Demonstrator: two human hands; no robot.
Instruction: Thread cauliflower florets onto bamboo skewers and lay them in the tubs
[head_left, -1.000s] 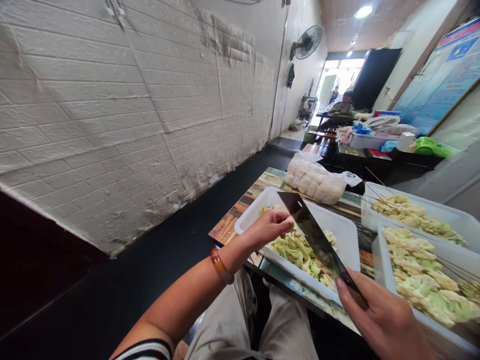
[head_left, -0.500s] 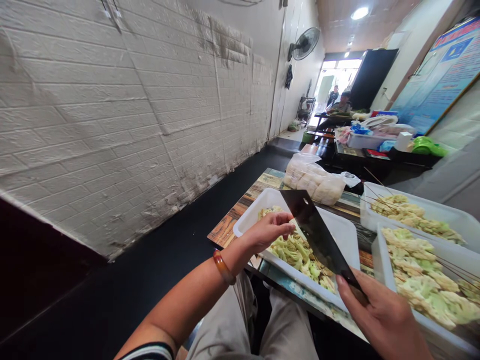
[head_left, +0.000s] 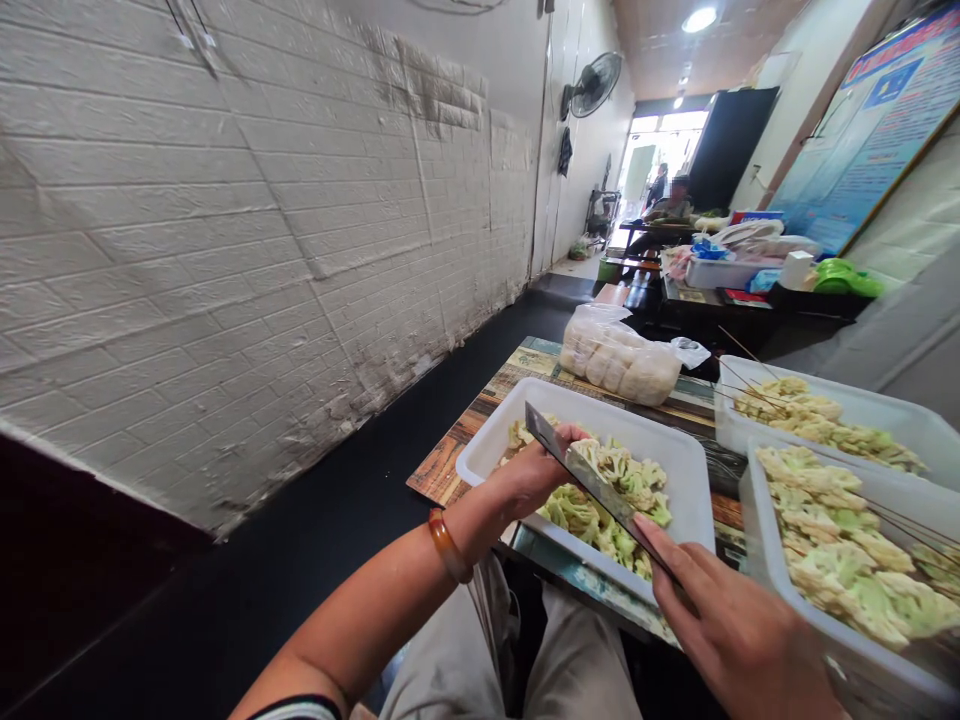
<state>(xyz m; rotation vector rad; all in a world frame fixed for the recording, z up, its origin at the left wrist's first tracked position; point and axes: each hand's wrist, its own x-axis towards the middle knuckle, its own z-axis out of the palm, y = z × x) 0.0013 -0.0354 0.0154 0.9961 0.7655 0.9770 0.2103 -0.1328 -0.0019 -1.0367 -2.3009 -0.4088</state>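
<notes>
My right hand (head_left: 739,630) grips the handle of a cleaver (head_left: 581,472), whose blade lies nearly flat across a white tray (head_left: 686,470) of cut cauliflower (head_left: 600,500). Several florets rest on the blade's flat side. My left hand (head_left: 536,470), with an orange bangle at the wrist, is curled against the far side of the blade, fingers pressed to the florets at its tip. The tray stands on a patterned wooden table (head_left: 457,445) in front of my knees.
Two more white trays (head_left: 825,590) (head_left: 900,420) of cauliflower on skewers stand at the right. A plastic bag of pale lumps (head_left: 622,360) lies behind the near tray. A white brick wall runs along the left above a dark floor. People sit at cluttered tables far back.
The cleaver has tipped from upright to nearly flat and dropped onto the cauliflower, now carrying florets. My left hand has closed in against the blade.
</notes>
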